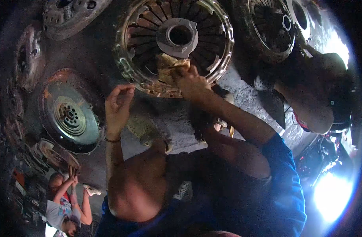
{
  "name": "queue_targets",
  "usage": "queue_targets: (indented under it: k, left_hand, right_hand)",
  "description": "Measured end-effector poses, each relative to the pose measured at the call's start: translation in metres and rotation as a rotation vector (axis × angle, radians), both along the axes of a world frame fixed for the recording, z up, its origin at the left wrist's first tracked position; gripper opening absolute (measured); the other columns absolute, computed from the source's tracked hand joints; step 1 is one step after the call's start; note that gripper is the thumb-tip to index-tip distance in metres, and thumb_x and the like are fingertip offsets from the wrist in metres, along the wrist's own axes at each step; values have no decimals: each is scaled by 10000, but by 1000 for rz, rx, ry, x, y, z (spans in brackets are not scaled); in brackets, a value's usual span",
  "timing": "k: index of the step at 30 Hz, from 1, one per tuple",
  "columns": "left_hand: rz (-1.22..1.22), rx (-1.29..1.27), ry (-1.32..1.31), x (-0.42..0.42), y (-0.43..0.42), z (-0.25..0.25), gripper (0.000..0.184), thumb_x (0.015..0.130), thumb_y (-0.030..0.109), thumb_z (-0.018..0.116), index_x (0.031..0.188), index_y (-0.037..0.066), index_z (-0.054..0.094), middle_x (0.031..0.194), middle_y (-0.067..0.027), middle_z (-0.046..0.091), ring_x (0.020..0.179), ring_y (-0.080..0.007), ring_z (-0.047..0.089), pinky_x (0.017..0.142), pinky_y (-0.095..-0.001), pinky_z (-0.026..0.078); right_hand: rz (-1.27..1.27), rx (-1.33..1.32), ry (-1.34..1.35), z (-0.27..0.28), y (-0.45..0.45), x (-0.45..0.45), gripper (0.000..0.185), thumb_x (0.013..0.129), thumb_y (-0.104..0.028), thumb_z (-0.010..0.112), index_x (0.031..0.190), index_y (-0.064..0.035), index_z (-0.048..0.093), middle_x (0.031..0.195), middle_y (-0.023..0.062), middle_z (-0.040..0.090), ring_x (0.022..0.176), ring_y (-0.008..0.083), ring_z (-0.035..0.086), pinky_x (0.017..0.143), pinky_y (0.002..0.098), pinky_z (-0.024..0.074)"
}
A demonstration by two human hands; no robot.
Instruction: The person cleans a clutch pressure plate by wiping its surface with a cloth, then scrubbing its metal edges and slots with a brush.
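1 slotted clutch cover sits at 12 o'clock in the view. The right hand grips a tan cloth at 6 o'clock of its central collar. The left hand is loosely open near the rim, between 7 and 8 o'clock; whether it touches, I cannot tell. A broad metal disc stands at 9 o'clock, another person at 8.
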State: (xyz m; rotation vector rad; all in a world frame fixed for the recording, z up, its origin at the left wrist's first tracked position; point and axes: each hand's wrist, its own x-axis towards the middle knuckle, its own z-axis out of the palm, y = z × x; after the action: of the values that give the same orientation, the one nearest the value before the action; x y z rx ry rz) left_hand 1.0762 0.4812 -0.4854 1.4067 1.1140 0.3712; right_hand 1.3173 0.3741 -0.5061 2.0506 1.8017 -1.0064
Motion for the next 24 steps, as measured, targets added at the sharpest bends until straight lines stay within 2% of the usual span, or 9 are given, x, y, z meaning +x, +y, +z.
queue_targets:
  k: [2, 6, 8, 10, 11, 16, 18, 23, 24]
  left_hand:
    - [12, -22, 38, 3, 1, 3, 141, 1013, 143, 663, 1091, 43, 726, 970, -5, 688, 903, -65, 610, 785, -245, 492]
    - [-30, -68, 62, -2, -9, -2, 158, 1020, 169, 657, 1086, 41, 721, 1002, -9, 695, 895, -66, 600, 789, -249, 484]
    - [-74, -31, 61, -1, -8, -8, 156, 1023, 169, 651, 1081, 40, 717, 1018, -11, 700, 895, -63, 598, 786, -243, 479]
    - [-87, 2, 53, 9, -4, -3, 158, 1024, 171, 650, 1090, 42, 715, 1018, -12, 699, 885, -59, 593, 781, -241, 476]
    - [-92, 12, 59, 11, -4, 0, 160, 1025, 171, 650, 1094, 42, 713, 1017, -12, 698, 879, -56, 590, 779, -239, 475]
    - [-50, -1, 81, 2, -1, 5, 156, 1034, 164, 635, 1114, 49, 704, 1017, -10, 696, 888, -56, 592, 784, -229, 472]
    - [-51, 14, 108, 1, 3, 2, 154, 1035, 162, 632, 1117, 50, 701, 1000, -4, 689, 883, -54, 589, 779, -224, 468]
    - [-95, 17, 15, 12, -4, -6, 166, 1033, 171, 638, 1120, 43, 697, 926, 10, 662, 829, -49, 564, 737, -225, 453]
    - [-116, 5, 23, 17, -3, -5, 168, 1034, 173, 638, 1121, 42, 697, 920, 11, 660, 816, -46, 559, 729, -226, 451]
  right_hand:
    - [13, -151, -56, 11, 8, 27, 482, 929, -183, 677, 1373, -41, 552, 1356, 198, 538, 1263, 393, 532, 993, 518, 555]
    - [-208, 298, 62, 18, -9, 57, 493, 906, -86, 648, 1390, -66, 556, 1330, 232, 589, 1278, 402, 544, 984, 458, 561]
    - [-196, 242, 182, 16, -7, 52, 448, 918, -112, 661, 1353, -55, 569, 1326, 212, 590, 1265, 366, 562, 1002, 453, 555]
    - [-72, 279, 187, -8, -7, 43, 444, 953, -141, 655, 1373, -69, 528, 1296, 190, 605, 1193, 316, 621, 972, 464, 582]
    - [270, 529, 24, -55, -3, 51, 376, 984, -182, 620, 1337, -75, 546, 1236, 196, 634, 1174, 286, 636, 960, 445, 588]
    - [-503, 270, 630, -104, -53, 98, 357, 961, -173, 650, 1304, -85, 603, 1233, 174, 664, 1175, 270, 649, 988, 401, 562]
    - [-235, 491, 76, -27, -20, 117, 413, 910, -137, 713, 1304, -51, 623, 1266, 176, 671, 1172, 291, 667, 962, 390, 568]
    - [-621, 941, 162, -18, 36, 178, 504, 829, -155, 814, 1291, -69, 632, 1148, 175, 722, 974, 328, 741, 854, 422, 622]
    - [-705, 821, 224, -23, 46, 174, 512, 826, -135, 808, 1301, -69, 628, 1141, 179, 719, 979, 341, 736, 859, 426, 622]
